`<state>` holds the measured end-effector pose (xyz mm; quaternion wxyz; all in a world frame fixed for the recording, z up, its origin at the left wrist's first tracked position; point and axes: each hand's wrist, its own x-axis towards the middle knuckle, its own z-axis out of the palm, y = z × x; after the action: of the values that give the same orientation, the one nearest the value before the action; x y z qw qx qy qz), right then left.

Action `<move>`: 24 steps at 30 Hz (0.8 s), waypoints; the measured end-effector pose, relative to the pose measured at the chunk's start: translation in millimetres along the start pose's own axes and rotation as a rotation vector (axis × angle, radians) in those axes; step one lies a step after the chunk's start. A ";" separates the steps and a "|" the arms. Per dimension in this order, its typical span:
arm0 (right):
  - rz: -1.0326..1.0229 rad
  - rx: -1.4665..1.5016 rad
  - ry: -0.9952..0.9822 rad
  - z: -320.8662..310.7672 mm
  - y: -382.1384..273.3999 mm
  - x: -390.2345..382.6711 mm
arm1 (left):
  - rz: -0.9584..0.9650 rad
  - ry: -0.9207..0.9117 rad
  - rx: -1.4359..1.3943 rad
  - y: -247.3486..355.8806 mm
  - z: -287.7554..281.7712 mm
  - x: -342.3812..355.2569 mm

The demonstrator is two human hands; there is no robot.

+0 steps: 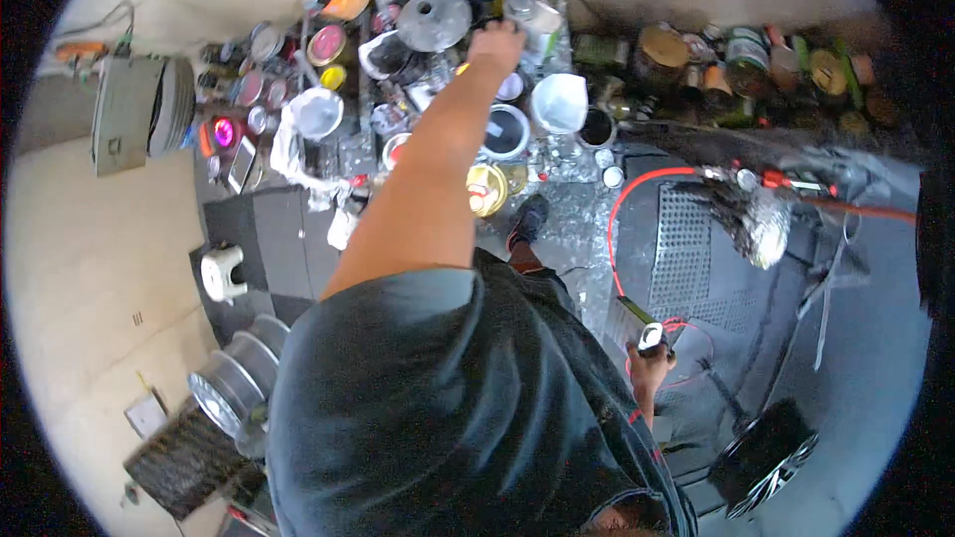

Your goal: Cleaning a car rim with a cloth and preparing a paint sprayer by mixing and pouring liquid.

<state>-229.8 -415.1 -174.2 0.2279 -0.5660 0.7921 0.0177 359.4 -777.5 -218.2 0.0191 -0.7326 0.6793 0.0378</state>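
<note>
My left hand [496, 46] reaches far out over the cluttered worktable [572, 164], its fingers bent downward among cans. Whatever lies under those fingers is hidden. Just left of it is a grey round disc [435, 21] with a hole in its middle. A clear plastic container [520, 7] stands right beyond the fingertips. Low on the right, my right hand [652, 366] is wrapped around what looks like a spray gun [651, 337] with a pale round rim. A red hose [613, 229] runs close by it.
White tubs [559, 103] and open paint cans [506, 131] crowd the table. A shelf of jars [746, 62] lines the back right. Wheel rims [236, 383] and a white stool [224, 273] stand at left. A black spoked wheel [766, 457] is at lower right.
</note>
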 end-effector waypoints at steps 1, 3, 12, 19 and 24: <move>-0.078 -0.036 0.118 -2.4 8.2 4.4 | -0.015 -0.007 0.024 1.6 4.6 -0.5; -0.161 -0.107 0.010 -2.2 26.7 19.4 | -0.054 -0.035 0.031 7.9 10.0 -2.1; -0.537 -0.130 -0.149 27.6 -49.1 68.0 | 0.319 0.329 -0.748 64.1 -83.0 -173.4; -0.794 -0.184 -0.172 48.5 -213.2 52.5 | 0.159 -0.631 -0.910 45.9 9.1 -364.5; -0.986 -0.255 -0.262 57.8 -318.8 13.1 | 0.148 -0.099 -1.021 14.4 9.6 -394.2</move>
<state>75.0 -524.6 -157.6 0.2357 -0.8878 0.3882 0.0751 315.5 -386.0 -195.4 -0.3114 -0.5960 0.6227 0.4001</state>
